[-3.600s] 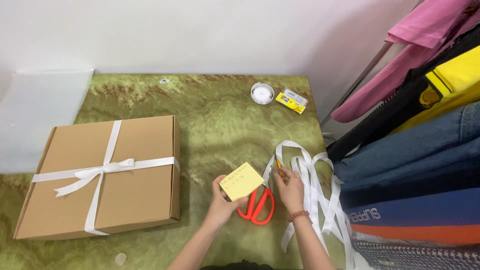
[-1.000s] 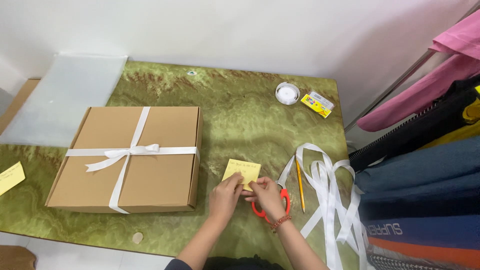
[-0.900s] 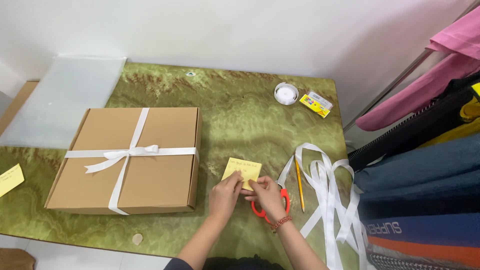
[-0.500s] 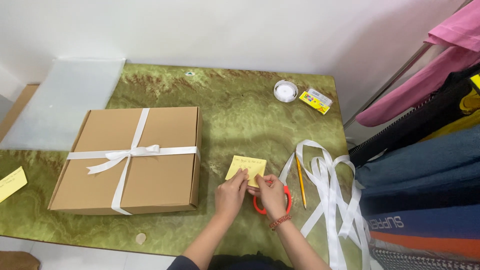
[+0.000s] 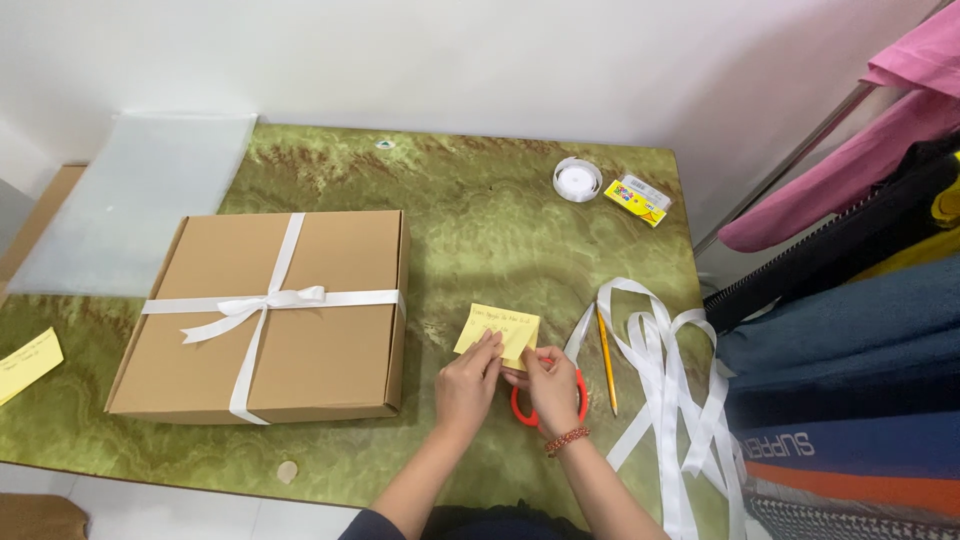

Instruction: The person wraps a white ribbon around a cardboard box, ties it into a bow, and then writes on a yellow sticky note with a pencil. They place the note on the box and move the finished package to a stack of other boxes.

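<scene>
Low in the centre of the frame, the left hand (image 5: 467, 380) and right hand (image 5: 547, 383) pinch the yellow note (image 5: 498, 331), fingers closed on its near edge above the red scissors (image 5: 548, 403).

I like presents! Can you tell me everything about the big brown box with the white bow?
The flat brown cardboard box is wide, squarish and closed. A white satin-looking ribbon crosses over its lid both ways and is tied in a bow near the middle. The box lies flat on the left part of the green marbled table, its far left corner on a clear plastic sheet. Neither hand touches it.
</scene>
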